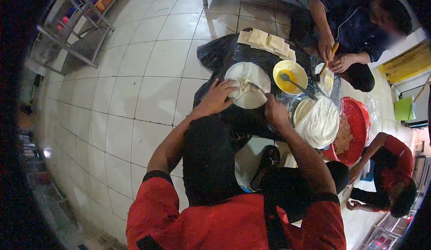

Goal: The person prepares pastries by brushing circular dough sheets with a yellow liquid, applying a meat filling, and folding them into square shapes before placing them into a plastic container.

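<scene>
A round white dough sheet (pixel 251 101) lies on a black plastic covering (pixel 215 54) in front of me. Pale chopped filling (pixel 247 85) sits in a small heap near the sheet's middle. My left hand (pixel 217 98) is open, its fingertips resting on the sheet's left edge. At the right edge, my right hand (pixel 275 111) is closed around the handle of a spoon (pixel 260 89), whose tip reaches the filling. Beside it on the right is a stack of round dough sheets (pixel 316 120). Behind that stands a yellow bowl (pixel 278 70) of yellow liquid, with a dark-handled utensil in it.
Folded square pastries (pixel 265 40) lie at the far edge. A co-worker (pixel 345 25) at far right works with a brush over another dough piece (pixel 327 80). A red basin (pixel 360 135) of brownish filling stands right, near another person (pixel 390 169). Metal racks (pixel 74 48) stand left.
</scene>
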`<action>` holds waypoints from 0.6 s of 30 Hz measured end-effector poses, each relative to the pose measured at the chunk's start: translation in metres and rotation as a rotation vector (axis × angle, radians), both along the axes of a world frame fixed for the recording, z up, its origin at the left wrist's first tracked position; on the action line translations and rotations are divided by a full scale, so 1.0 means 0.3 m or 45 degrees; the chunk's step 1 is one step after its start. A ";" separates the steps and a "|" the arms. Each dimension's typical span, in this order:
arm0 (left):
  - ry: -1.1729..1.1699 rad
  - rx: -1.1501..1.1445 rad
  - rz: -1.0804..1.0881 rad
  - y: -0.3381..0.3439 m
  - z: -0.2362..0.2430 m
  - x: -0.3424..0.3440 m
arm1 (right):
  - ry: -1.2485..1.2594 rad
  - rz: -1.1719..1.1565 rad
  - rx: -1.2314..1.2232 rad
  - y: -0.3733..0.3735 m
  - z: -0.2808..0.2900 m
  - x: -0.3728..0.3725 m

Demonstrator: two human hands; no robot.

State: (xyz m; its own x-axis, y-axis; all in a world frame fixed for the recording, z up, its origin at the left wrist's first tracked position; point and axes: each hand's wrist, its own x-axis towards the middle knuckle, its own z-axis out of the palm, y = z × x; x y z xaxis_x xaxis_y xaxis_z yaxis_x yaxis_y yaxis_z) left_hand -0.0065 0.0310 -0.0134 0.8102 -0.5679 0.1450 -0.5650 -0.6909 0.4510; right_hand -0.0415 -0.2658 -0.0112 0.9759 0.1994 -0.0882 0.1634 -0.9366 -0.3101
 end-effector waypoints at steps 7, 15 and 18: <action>0.053 0.031 -0.007 -0.008 0.028 -0.005 | -0.290 0.069 0.295 -0.034 0.092 0.020; -0.024 0.016 -0.044 -0.011 0.003 0.016 | -0.212 0.280 0.139 -0.102 0.029 0.089; -0.004 -0.011 -0.057 -0.001 -0.009 0.020 | -0.110 0.152 0.125 -0.051 0.054 0.099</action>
State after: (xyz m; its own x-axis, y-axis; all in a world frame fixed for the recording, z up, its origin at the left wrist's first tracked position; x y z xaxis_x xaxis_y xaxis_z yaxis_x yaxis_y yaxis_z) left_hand -0.0005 0.0306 -0.0162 0.7837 -0.6021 0.1526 -0.5966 -0.6612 0.4549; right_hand -0.0118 -0.2810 0.0050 0.9478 0.3181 0.0207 0.3018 -0.8746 -0.3794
